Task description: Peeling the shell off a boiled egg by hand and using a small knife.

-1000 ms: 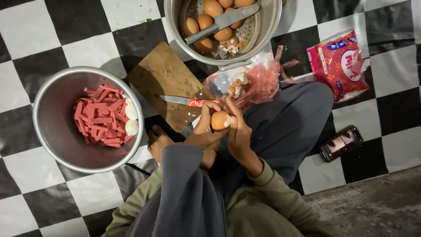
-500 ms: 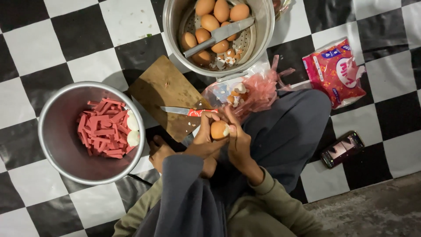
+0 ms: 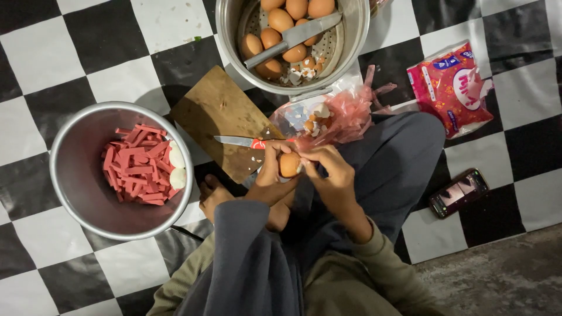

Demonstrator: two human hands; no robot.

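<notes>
While the left hand (image 3: 270, 178) was curled around a brown egg (image 3: 289, 164), its shell was pinched by the right hand (image 3: 331, 175).

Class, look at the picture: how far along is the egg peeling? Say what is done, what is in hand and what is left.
Done: two peeled white eggs lie in the metal bowl beside red sausage strips, and shell bits fill the pink bag. In hand: the left hand and right hand hold a brown egg, partly peeled. Left: several unpeeled eggs wait in the steamer pot.
</notes>
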